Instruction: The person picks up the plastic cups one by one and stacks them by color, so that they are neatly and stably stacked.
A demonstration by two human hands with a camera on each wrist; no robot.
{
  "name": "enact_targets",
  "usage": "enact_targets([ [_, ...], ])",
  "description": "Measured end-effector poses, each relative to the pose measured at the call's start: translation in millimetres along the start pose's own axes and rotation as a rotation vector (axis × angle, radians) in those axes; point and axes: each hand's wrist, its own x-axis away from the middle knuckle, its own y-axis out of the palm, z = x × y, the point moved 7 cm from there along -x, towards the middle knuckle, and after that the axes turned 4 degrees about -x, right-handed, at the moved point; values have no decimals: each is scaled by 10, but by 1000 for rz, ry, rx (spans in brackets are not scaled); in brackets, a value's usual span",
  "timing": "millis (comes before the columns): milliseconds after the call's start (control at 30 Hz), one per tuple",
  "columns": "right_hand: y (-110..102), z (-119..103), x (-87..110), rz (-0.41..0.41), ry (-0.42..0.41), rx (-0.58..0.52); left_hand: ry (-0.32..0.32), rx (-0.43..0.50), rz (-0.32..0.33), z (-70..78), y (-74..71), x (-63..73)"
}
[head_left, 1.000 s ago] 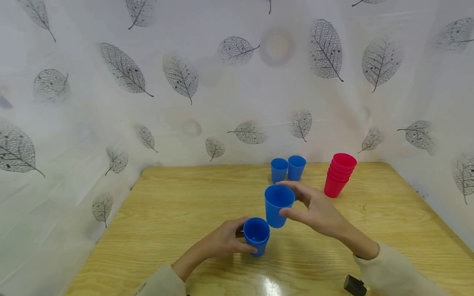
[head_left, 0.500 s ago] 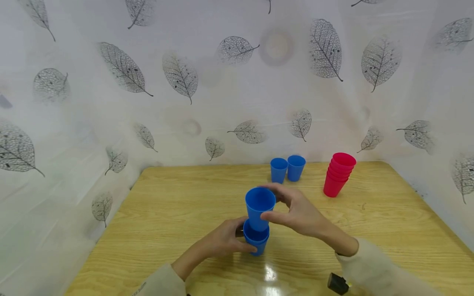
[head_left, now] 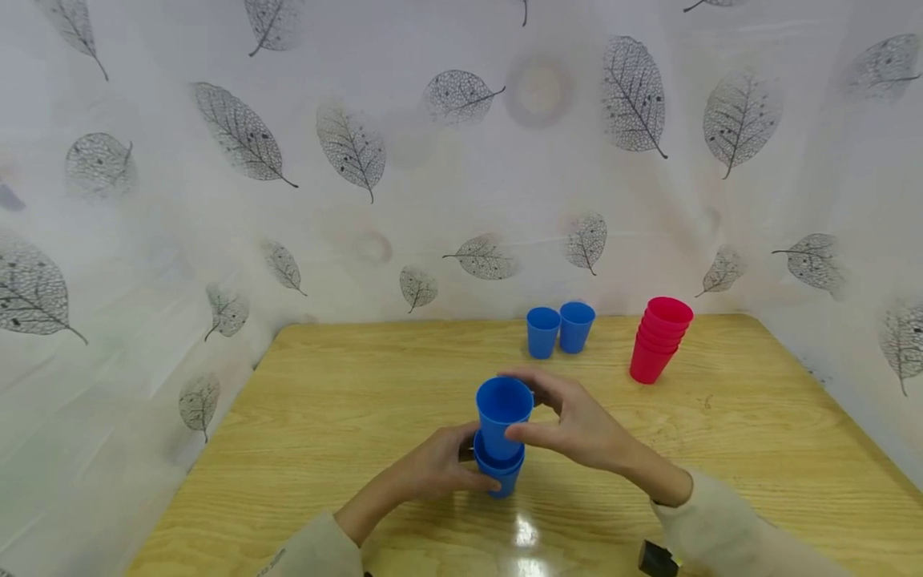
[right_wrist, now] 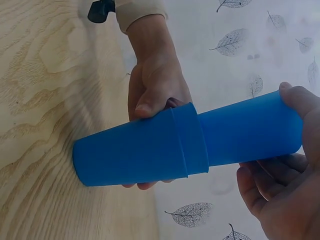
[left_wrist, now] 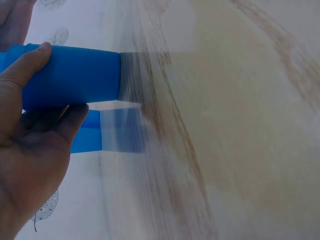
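My left hand (head_left: 443,465) grips a pair of nested blue cups (head_left: 499,482) standing upright on the table. In the right wrist view their two rims show one just above the other, and the lower cup's base is at the wood. My right hand (head_left: 577,421) holds another blue cup (head_left: 497,433) near its rim, thumb on the near side and fingers behind. Its lower end is inside the mouth of the nested cups (right_wrist: 135,147), with most of its wall still showing above their rim.
Two blue cups (head_left: 542,332) stand side by side at the table's back edge. To their right is a stack of several red cups (head_left: 658,340). A leaf-patterned curtain (head_left: 360,240) hangs behind the wooden table (head_left: 346,377).
My right hand has moved left and down with its blue cup, bringing it from beside the nested cups to over them and into their mouth. My left hand has stayed in place.
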Motion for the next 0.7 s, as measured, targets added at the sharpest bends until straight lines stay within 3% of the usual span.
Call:
enact_targets([
  [700, 72, 116, 75, -20, 32, -18, -6, -13, 10, -9, 1, 3],
])
